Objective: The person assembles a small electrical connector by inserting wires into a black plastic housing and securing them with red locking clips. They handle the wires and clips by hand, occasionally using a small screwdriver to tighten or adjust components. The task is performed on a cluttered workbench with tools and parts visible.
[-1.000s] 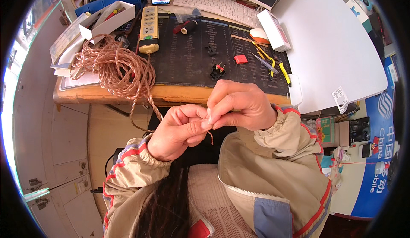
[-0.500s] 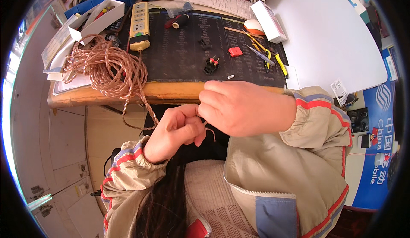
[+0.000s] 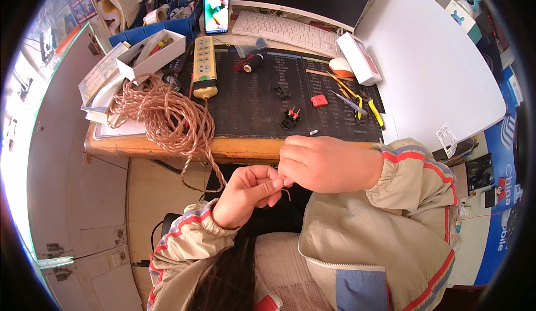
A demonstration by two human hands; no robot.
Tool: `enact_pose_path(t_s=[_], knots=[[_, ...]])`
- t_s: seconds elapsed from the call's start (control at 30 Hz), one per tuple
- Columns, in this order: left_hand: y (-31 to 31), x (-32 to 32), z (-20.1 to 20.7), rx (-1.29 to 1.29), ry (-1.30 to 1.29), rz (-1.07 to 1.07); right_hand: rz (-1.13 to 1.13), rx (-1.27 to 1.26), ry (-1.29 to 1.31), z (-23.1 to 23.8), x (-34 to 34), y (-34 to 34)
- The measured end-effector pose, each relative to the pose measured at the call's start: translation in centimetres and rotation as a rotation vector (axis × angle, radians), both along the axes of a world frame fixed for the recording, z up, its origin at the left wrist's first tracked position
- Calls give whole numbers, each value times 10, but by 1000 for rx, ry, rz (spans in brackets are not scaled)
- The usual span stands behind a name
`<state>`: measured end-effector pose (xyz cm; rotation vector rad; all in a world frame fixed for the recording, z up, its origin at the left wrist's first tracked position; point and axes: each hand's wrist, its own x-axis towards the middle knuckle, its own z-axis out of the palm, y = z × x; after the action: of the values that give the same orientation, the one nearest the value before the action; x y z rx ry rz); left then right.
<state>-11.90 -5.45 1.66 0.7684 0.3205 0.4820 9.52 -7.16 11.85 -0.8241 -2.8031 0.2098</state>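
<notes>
A copper-brown twisted cable lies in a big loose coil (image 3: 162, 113) on the desk's left end. From it one length hangs over the desk edge and runs to my left hand (image 3: 245, 196), whose thumb and fingers are pinched on the cable's end part. My right hand (image 3: 332, 165) meets it there, fingers closed at the same spot, back of the hand upward. Below the fingertips a thin loose strand (image 3: 288, 194) sticks out. What lies between the right fingers is mostly hidden. Beyond the hands are a black plug part with red-based pins (image 3: 290, 119) and a small white piece (image 3: 314, 132).
On the black desk mat (image 3: 245, 113) lie a red block (image 3: 319, 100), a screwdriver (image 3: 350, 103) and yellow-handled pliers (image 3: 375, 114). A power strip (image 3: 205, 65), phone (image 3: 216, 10), keyboard (image 3: 285, 34) and white box (image 3: 359, 60) stand farther back. The wooden desk edge (image 3: 240, 150) is just ahead.
The view has tilted up, showing more of the monitor. Both hands stay together at the cable end; my left thumb now reaches to the right fingertips.
</notes>
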Motion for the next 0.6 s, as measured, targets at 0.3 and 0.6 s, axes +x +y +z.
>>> enact_pose_path(t_s=[0.3, 0.6], knots=[[-6, 5, -10, 104, 37, -5, -18, 114, -102, 5, -1, -14], [-8, 0, -1, 63, -11, 70, -43, 114, 198, -1, 6, -11]])
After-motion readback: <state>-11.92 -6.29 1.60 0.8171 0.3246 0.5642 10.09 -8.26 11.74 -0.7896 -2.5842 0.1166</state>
